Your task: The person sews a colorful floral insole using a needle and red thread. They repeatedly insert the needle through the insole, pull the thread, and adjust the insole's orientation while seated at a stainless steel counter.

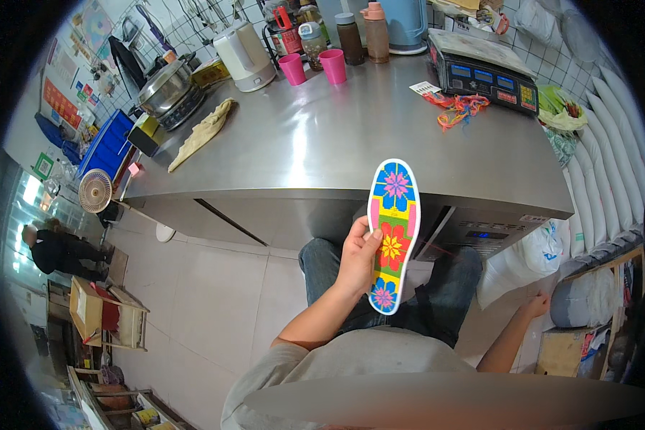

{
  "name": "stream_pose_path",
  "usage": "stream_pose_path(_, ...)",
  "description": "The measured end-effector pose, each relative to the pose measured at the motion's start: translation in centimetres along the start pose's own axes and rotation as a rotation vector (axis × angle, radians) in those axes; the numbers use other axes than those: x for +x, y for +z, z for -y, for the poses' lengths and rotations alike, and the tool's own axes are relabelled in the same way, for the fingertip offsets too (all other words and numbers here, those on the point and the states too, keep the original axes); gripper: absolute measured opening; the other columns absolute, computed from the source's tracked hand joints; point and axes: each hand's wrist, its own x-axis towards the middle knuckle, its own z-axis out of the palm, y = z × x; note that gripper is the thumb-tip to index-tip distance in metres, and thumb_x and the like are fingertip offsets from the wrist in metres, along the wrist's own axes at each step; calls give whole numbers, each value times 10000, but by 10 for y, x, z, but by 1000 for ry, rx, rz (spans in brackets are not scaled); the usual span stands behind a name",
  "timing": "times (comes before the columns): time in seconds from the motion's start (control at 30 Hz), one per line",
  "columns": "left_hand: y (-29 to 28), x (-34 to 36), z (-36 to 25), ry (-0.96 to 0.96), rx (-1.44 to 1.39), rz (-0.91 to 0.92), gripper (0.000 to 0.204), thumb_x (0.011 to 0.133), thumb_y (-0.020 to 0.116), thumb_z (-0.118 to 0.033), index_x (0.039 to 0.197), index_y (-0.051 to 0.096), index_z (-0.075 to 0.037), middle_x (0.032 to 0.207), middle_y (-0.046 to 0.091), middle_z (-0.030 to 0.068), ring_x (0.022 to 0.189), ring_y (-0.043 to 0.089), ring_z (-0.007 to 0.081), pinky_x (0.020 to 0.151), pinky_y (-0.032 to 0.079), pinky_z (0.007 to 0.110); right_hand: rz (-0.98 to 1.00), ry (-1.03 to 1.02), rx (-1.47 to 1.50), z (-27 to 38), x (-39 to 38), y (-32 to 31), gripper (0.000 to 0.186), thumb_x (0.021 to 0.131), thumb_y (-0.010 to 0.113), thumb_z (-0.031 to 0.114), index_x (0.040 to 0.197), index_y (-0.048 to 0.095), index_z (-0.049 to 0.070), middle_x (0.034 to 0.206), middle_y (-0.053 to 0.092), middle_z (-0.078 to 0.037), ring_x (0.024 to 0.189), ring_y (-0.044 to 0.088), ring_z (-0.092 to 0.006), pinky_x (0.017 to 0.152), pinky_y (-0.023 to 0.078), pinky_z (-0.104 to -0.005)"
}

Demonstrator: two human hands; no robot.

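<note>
My left hand (360, 252) grips a shoe insole (392, 245) by its left edge, thumb on the patterned face. The insole is white-rimmed, with flower designs in blue, pink, red, yellow and green, and is held upright over my lap, before the steel counter's front edge. Out to the right, low beside a white sack (519, 261), is my right hand (536, 307). Its fingers look closed; anything in them is too small to make out. A faint red line, perhaps thread, shows right of the insole. A bundle of colourful thread (460, 107) with a white tag lies on the counter.
On the steel counter (294, 143) are a black scale (484, 75), two pink cups (332, 67), bottles, a white kettle (244, 56), a steel pot (166, 89) and a tan cloth (202, 136). White sacks stack at right. A small fan (96, 190) and a distant person stand left.
</note>
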Motion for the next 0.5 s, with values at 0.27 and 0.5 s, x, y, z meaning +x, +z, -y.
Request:
stream_pose_path(0.27, -3, 1, 4, 51, -7, -45, 258, 938, 442, -182, 1149, 419, -35, 944, 622, 101, 779, 631, 142, 685, 521, 265, 170, 243, 447, 85, -78, 48, 211, 909, 467, 173, 939, 550, -19, 836, 561, -78, 725, 543, -161, 667, 450, -281)
stream_pose_path(0.5, -5, 14, 28, -359, -857, 794, 643, 941, 364, -368, 1399, 122, 13, 703, 504, 133, 493, 498, 166, 496, 403, 281, 913, -726, 289, 339, -246, 39, 85, 748, 608, -37, 810, 580, 15, 791, 538, -107, 707, 532, -248, 641, 436, -302)
